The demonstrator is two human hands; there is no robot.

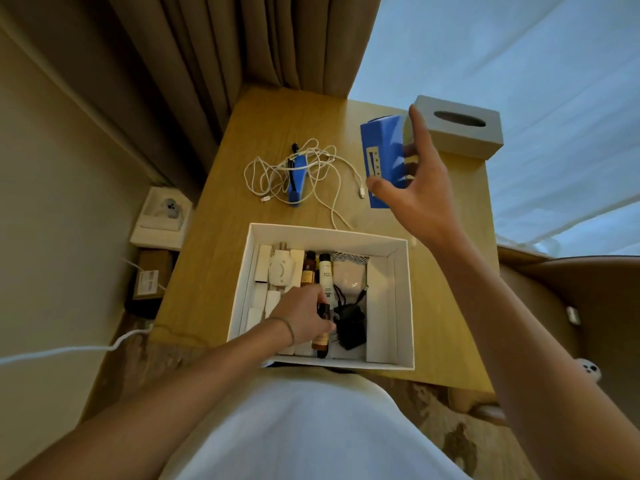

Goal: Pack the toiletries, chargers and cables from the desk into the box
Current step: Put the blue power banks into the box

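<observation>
Toiletries and chargers already fill much of the white box, which sits at the near edge of the wooden table; a bare strip stays free along its right wall. The left hand reaches into the box, fingers closed around a dark bottle beside a black charger. The right hand is raised above the table, gripping a blue carton just in front of a grey tissue box. A tangled white cable and a small blue item lie on open tabletop beyond the box's far rim.
</observation>
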